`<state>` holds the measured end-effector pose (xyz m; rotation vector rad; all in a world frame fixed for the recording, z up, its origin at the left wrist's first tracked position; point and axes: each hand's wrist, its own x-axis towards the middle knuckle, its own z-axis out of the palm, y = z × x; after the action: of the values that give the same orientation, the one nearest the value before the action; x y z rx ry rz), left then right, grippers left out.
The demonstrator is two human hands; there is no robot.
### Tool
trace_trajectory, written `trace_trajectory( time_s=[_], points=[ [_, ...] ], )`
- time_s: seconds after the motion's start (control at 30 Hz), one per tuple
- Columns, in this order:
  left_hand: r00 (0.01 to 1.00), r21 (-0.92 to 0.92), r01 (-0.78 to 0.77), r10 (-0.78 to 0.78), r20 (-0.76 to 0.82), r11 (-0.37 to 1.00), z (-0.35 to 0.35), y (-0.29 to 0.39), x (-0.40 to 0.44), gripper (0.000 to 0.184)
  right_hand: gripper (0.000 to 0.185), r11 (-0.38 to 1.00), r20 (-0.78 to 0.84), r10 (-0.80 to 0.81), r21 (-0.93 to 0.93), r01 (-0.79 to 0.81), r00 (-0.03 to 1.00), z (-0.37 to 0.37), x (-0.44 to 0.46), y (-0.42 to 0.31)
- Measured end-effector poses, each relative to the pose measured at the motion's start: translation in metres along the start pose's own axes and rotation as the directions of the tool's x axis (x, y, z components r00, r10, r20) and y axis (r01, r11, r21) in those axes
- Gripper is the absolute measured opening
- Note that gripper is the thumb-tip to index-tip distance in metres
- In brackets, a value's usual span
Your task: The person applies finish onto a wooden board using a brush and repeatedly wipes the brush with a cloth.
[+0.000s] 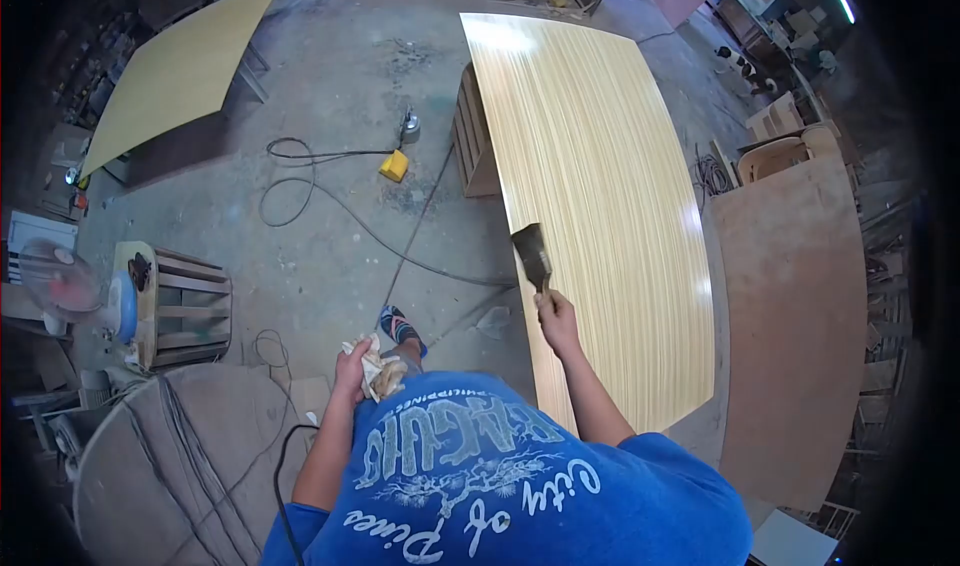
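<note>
A wide, dark-bladed scraper or brush (533, 252) is held by its handle in my right hand (557, 323), over the left edge of a long, glossy wood-grain panel (610, 186). The blade points away from me. Whether it touches the panel I cannot tell. My left hand (350, 371) is closed on a crumpled, stained cloth (382, 370) beside my body, left of the panel. The panel lies on a wooden support (475, 136), partly hidden beneath it.
A yellow object (394, 166) and a hose (375, 234) lie on the floor. At left are a second panel (185, 71), a slatted crate (185, 306), a fan (62, 278) and a round board (190, 456). A brown board (795, 336) is at right.
</note>
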<state>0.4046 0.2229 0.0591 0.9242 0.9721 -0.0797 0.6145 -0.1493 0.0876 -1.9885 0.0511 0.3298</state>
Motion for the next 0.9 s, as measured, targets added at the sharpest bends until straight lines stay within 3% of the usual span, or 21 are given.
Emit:
trace_trajectory(
  time_s=[0.03, 0.13, 0.23, 0.27, 0.37, 0.4, 0.5, 0.53, 0.67, 0.9],
  points=[
    [1.000, -0.008, 0.009, -0.010, -0.022, 1.000, 0.000, 0.016, 0.001, 0.035, 0.025, 0.993, 0.008, 0.108, 0.053, -0.108, 0.994, 0.003, 0.009, -0.007],
    [0.996, 0.018, -0.049, 0.050, -0.070, 0.999, 0.003, 0.078, 0.042, 0.037, 0.025, 0.972, -0.076, 0.124, 0.210, -0.105, 0.989, 0.019, 0.055, -0.050],
    [0.996, 0.057, -0.037, 0.041, -0.074, 0.998, 0.005, 0.122, 0.071, 0.036, 0.025, 0.994, -0.173, 0.065, 0.093, -0.050, 0.983, 0.033, 0.094, -0.092],
    [0.997, 0.020, -0.042, 0.043, -0.066, 0.999, 0.004, 0.128, 0.085, 0.035, 0.026, 0.995, -0.084, 0.099, -0.012, -0.100, 0.992, 0.029, 0.112, -0.091],
    [0.997, -0.014, -0.009, 0.008, -0.075, 1.000, 0.014, 0.149, 0.114, 0.036, 0.036, 0.902, -0.055, -0.054, -0.432, 0.025, 0.997, 0.034, 0.160, -0.098],
    [0.995, -0.004, 0.004, -0.005, -0.096, 1.000, 0.018, 0.152, 0.121, 0.036, 0.047, 0.900, -0.052, -0.004, -0.436, -0.019, 0.999, 0.036, 0.178, -0.107],
    [0.988, 0.018, 0.028, -0.025, -0.154, 0.999, 0.037, 0.161, 0.144, 0.037, 0.052, 0.882, 0.017, 0.007, -0.471, 0.002, 1.000, 0.037, 0.258, -0.127],
    [0.985, 0.030, 0.038, -0.032, -0.171, 0.999, 0.041, 0.161, 0.153, 0.037, 0.053, 0.877, 0.018, -0.149, -0.460, 0.140, 0.989, 0.039, 0.297, -0.126],
    [0.958, 0.044, 0.055, -0.041, -0.283, 0.998, 0.063, 0.175, 0.183, 0.040, 0.053, 0.804, 0.033, -0.302, -0.528, 0.273, 0.953, 0.037, 0.467, -0.165],
    [0.920, 0.022, 0.119, -0.102, -0.378, 0.993, 0.105, 0.209, 0.215, 0.046, 0.044, 0.666, 0.076, -0.347, -0.682, 0.303, 0.935, 0.066, 0.727, -0.270]
  ],
)
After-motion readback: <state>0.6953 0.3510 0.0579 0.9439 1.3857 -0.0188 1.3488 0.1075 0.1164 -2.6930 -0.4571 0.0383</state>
